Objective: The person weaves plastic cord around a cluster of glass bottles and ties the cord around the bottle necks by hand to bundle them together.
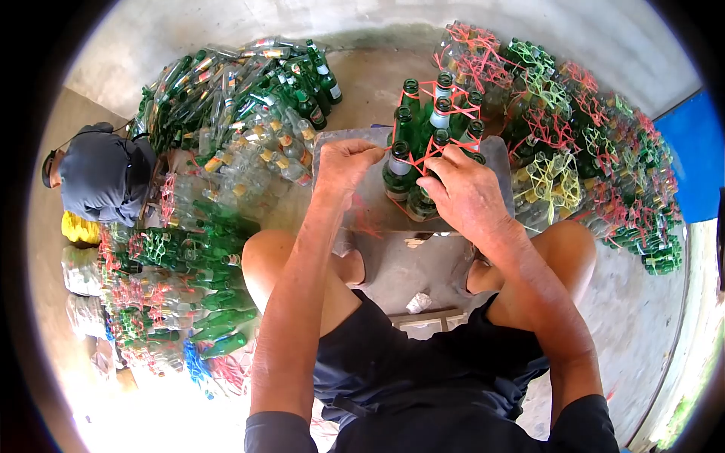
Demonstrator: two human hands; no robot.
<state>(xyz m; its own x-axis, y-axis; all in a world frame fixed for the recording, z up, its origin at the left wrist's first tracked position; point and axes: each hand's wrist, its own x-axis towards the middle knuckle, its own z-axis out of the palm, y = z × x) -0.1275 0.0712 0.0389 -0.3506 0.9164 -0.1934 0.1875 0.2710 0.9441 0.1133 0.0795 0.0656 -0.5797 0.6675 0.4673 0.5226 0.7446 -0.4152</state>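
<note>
Several upright green bottles (399, 176) stand in a tight cluster on a low grey table (370, 214), with red string (461, 113) laced around and across their necks. To the left of the cluster, my left hand (352, 161) is closed in a pinch, holding red string that runs to the nearest bottle necks. Over the front right of the cluster, my right hand (464, 186) has its fingers bent together on the string beside a bottle neck. More loose red string (365, 214) lies on the table below my left hand.
At the back left is a heap of loose bottles (226, 98). Bundled bottles tied with red and yellow string (551, 128) fill the right side. Further bundles (158, 279) lie at left, near a crouching person (106, 170). A crumpled white piece (418, 303) lies between my feet.
</note>
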